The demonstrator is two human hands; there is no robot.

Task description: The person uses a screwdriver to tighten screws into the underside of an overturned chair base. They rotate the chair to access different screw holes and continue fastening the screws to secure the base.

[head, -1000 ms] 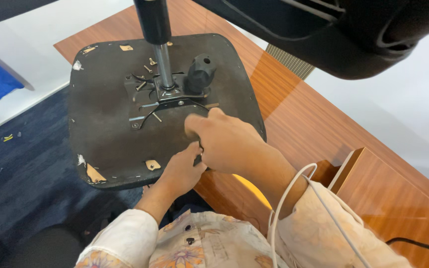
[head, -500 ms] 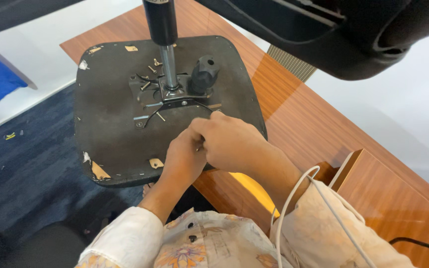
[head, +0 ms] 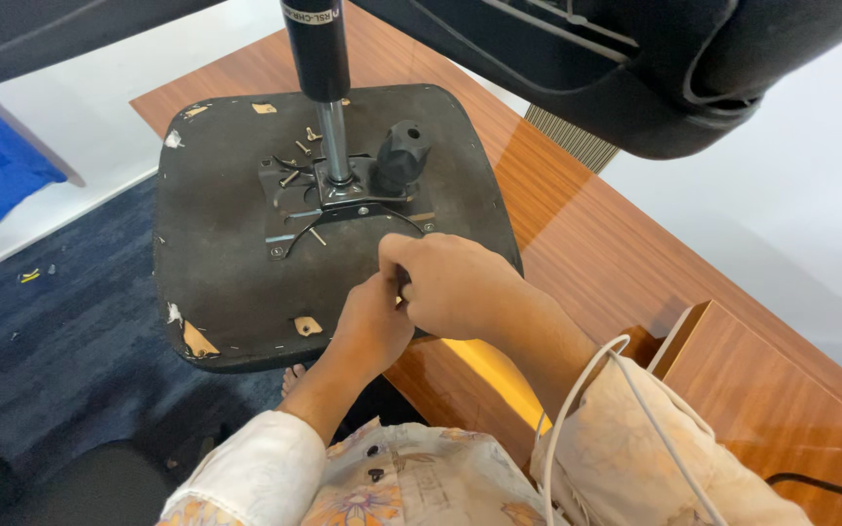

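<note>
Fabric and cord: pale patterned sleeves fill the near edge, and a white cable (head: 577, 409) loops over the right forearm; it could snag if that arm swings.
Hands: left hand (head: 372, 321) and right hand (head: 455, 287) meet, touching, over the near edge of the seat base (head: 226, 253). Both are curled shut around something small between them; what it is stays hidden, so I cannot tell what they grip.
Slip risk: a small part pinched there could drop to the dark carpet (head: 60, 331) and be hard to spot.
Seat base: upside down, resting on the wooden table (head: 596, 263) and overhanging its edge; leaning on the overhang may tip it.
Loose screws: several screws (head: 301, 148) lie scattered around the metal plate (head: 328, 200); a jolt may roll them off.
Beyond: gas column (head: 319, 49) stands upright beside a black knob (head: 401, 154).
</note>
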